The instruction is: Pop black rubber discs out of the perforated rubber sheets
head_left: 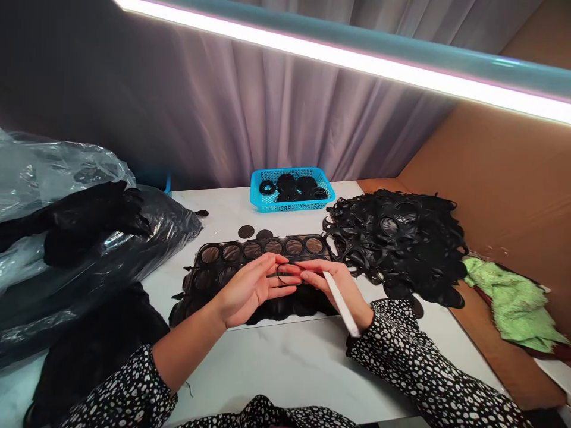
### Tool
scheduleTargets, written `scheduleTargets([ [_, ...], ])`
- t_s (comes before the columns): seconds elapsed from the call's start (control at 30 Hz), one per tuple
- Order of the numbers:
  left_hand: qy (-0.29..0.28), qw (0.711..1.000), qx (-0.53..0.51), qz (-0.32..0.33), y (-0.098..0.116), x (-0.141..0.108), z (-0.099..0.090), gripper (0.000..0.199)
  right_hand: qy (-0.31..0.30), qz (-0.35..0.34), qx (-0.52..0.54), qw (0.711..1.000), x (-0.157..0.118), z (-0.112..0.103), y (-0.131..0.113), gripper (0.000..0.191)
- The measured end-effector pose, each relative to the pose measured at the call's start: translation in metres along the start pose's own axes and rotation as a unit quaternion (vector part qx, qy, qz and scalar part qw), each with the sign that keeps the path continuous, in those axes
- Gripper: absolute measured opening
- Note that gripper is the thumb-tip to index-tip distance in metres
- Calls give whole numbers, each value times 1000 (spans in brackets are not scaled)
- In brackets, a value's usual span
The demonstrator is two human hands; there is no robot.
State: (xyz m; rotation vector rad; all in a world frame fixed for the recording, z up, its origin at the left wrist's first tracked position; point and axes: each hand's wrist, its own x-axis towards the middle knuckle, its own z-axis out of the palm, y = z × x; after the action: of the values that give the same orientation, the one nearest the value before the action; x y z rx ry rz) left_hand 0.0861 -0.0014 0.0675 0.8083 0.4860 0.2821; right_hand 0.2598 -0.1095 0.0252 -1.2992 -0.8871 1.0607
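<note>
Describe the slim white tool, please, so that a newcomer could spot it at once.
Above the white table, find the right hand, just beyond its spotted sleeve. The slim white tool slants across that hand toward the wrist; its pale, straight body sets it apart from the thin, curved black ring at the left hand.

Blown-out white glare from the overhead tube light (312, 50), upper left dim.
</note>
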Motion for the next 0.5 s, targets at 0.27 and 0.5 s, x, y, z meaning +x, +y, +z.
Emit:
scheduleTargets([
  [0.27,55,998,14,27,0,-2,4,15,-28,-107,-7,994,-6,8,1,13],
  [0.5,12,997,17,77,7,-8,8,38,-16,-74,-5,997,-5,7,8,34],
])
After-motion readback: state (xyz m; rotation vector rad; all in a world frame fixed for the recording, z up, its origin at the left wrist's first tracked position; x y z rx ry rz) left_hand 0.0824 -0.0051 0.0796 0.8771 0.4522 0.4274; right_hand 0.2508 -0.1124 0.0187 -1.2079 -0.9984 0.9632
